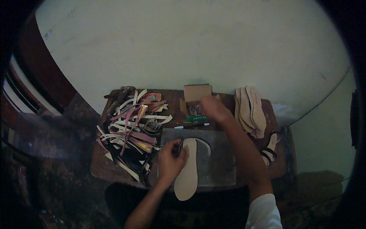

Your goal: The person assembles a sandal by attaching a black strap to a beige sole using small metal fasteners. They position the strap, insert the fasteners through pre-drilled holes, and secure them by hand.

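A beige shoe insole lies lengthwise on a dark grey slab, its near end jutting past the slab's front edge. My left hand is closed at the insole's upper left edge, thumb and fingers gripping it. From the insole's far end a pale strap curves off to the right; a dark strap piece shows near my left fingers. My right hand reaches down into a small open cardboard box that contains small metal tacks or nails. Its fingertips are hidden in the dimness there.
A tangled heap of straps in white, pink and black covers the table's left side. Stacked insoles lie at the back right, a strapped sandal piece nearer. A pen lies between box and slab. A pale wall rises behind the table.
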`<state>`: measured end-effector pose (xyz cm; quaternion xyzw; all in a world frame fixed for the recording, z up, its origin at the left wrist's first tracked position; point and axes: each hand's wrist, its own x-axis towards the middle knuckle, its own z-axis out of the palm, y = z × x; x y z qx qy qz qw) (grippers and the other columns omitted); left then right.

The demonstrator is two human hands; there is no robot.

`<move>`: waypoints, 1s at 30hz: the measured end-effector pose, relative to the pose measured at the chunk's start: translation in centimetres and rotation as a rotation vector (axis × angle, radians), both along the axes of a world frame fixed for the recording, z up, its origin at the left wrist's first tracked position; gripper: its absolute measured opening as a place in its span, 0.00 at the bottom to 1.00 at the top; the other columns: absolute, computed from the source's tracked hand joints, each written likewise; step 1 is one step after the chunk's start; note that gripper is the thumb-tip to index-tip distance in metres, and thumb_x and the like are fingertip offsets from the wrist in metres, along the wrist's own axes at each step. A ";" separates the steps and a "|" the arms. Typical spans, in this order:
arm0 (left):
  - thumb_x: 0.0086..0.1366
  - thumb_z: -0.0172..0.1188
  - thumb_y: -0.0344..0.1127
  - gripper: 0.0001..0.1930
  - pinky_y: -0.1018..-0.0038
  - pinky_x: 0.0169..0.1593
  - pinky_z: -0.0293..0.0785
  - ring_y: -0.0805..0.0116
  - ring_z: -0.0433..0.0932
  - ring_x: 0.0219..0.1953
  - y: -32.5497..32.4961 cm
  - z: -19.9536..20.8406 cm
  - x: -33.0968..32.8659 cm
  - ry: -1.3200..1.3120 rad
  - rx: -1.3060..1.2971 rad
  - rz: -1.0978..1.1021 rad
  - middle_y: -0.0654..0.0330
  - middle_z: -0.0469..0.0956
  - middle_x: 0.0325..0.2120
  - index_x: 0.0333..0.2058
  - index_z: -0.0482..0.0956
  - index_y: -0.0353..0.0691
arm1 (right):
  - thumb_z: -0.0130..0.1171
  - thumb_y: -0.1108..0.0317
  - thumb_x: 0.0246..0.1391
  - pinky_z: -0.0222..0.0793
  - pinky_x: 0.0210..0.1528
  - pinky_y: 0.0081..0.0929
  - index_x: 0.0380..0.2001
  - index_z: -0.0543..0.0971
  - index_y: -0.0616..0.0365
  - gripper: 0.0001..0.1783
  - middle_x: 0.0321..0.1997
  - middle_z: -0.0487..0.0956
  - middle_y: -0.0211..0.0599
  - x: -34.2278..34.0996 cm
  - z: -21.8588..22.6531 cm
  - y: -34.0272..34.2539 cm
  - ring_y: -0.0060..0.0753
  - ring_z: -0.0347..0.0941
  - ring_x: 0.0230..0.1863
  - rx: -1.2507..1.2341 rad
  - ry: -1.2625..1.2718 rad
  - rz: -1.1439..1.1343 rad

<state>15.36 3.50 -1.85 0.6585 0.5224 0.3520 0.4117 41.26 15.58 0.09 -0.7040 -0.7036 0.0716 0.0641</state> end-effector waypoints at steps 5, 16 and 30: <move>0.58 0.69 0.32 0.18 0.66 0.44 0.78 0.59 0.83 0.38 0.0 -0.6 -0.1 -0.050 -0.016 -0.014 0.51 0.83 0.39 0.47 0.81 0.34 | 0.61 0.70 0.50 0.76 0.46 0.51 0.29 0.84 0.62 0.07 0.34 0.82 0.59 0.4 -0.1 -1.0 0.59 0.81 0.41 0.117 0.014 -0.001; 0.64 0.64 0.30 0.19 0.65 0.51 0.78 0.58 0.84 0.45 -0.7 -0.8 -1.4 -0.023 0.039 -0.061 0.50 0.83 0.43 0.54 0.78 0.36 | 0.64 0.70 0.48 0.77 0.37 0.41 0.32 0.81 0.60 0.07 0.32 0.83 0.50 -1.2 2.2 -6.4 0.51 0.82 0.33 0.295 0.361 0.029; 0.64 0.62 0.28 0.08 0.59 0.44 0.77 0.46 0.81 0.39 -0.9 -0.3 -0.7 0.027 0.230 0.007 0.47 0.77 0.37 0.41 0.83 0.34 | 0.68 0.68 0.56 0.78 0.40 0.34 0.39 0.85 0.60 0.09 0.36 0.86 0.46 -10.1 -1.6 -18.7 0.39 0.84 0.36 0.211 0.802 -0.117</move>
